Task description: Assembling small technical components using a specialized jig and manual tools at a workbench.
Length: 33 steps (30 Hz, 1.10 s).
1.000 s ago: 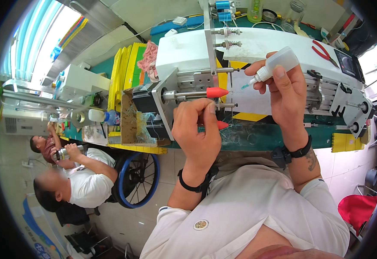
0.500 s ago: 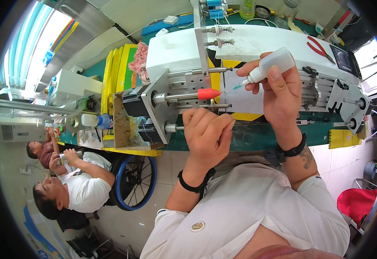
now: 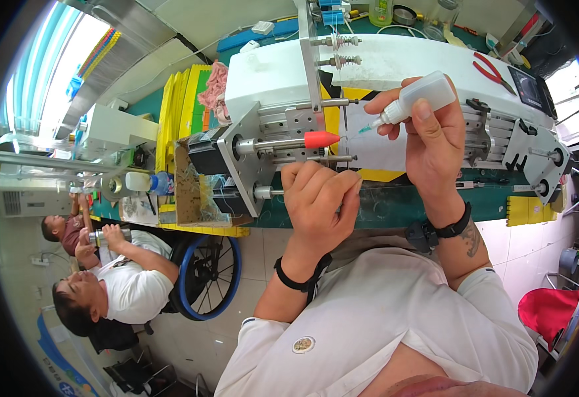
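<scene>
A translucent squeeze bottle (image 3: 428, 96) with a thin teal needle tip is held tilted in my right hand (image 3: 428, 142), its tip pointing down to the left. Just left of that tip, a red cone (image 3: 320, 139) sits on the end of a metal shaft (image 3: 273, 145) on the winding-like machine (image 3: 244, 165). My left hand (image 3: 322, 202) is closed below the cone, near a lower metal rod, with thumb and forefinger pressed together. Whatever is between those fingers is too small to make out. Under the needle tip lies a white sheet (image 3: 375, 155) edged with yellow-black striped tape.
Spring-loaded posts (image 3: 339, 61) stand on an upright metal plate behind the cone. Red-handled pliers (image 3: 493, 71) lie on the white housing (image 3: 395, 56), beside a small screen (image 3: 531, 87). A cardboard box (image 3: 187, 192) stands at the left. Co-workers sit farther left, one by a blue-rimmed wheel (image 3: 236, 278).
The bottle's needle tip has risen very slightly. My left hand stays pinched in nearly the same place below the red cone.
</scene>
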### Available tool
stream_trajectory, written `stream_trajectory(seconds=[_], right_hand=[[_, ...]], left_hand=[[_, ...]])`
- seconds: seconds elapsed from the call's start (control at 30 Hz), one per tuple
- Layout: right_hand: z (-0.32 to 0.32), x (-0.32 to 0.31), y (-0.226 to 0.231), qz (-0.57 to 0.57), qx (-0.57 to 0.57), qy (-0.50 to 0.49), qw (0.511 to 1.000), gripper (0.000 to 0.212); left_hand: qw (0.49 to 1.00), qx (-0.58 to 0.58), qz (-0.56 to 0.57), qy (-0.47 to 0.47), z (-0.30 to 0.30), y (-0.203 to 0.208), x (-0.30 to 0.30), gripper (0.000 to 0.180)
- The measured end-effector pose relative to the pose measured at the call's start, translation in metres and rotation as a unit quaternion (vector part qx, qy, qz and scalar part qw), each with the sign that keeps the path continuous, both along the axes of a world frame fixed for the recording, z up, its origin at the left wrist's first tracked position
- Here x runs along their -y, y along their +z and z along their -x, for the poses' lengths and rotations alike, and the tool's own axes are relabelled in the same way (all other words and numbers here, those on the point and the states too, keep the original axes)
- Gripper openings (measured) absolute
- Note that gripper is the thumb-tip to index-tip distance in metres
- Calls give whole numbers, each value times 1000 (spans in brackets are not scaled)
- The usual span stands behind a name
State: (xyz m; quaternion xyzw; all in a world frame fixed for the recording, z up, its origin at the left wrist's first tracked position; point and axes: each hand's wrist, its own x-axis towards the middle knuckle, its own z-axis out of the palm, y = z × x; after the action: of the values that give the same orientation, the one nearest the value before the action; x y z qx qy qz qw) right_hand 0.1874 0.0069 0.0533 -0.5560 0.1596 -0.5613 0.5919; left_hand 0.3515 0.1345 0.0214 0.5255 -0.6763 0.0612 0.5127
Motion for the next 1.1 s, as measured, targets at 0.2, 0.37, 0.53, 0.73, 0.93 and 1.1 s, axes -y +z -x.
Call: stream_trajectory(seconds=[0.2,0.37,0.53,0.73,0.93,1.1], right_hand=[[-1,-1,1,11,-4,-9,1000,30],[-1,-1,0,23,-9,-7,1000,30],[4,-3,0,39,4,-26,999,32],[36,-31,14,102,28,-13,994,38],[73,-58,22,94,41,-26,994,40],[100,-75,8,-1,90,-2,996,50]], left_hand=[[1000,1,16,0,1,2,4,25],[1000,8,18,7,2,2,3,25],[1000,7,-13,-12,1,8,-3,19],[986,-165,-33,0,26,30,-18,15],[948,-280,-105,-112,64,47,-17,14],[922,-332,-130,-153,89,53,-28,7]])
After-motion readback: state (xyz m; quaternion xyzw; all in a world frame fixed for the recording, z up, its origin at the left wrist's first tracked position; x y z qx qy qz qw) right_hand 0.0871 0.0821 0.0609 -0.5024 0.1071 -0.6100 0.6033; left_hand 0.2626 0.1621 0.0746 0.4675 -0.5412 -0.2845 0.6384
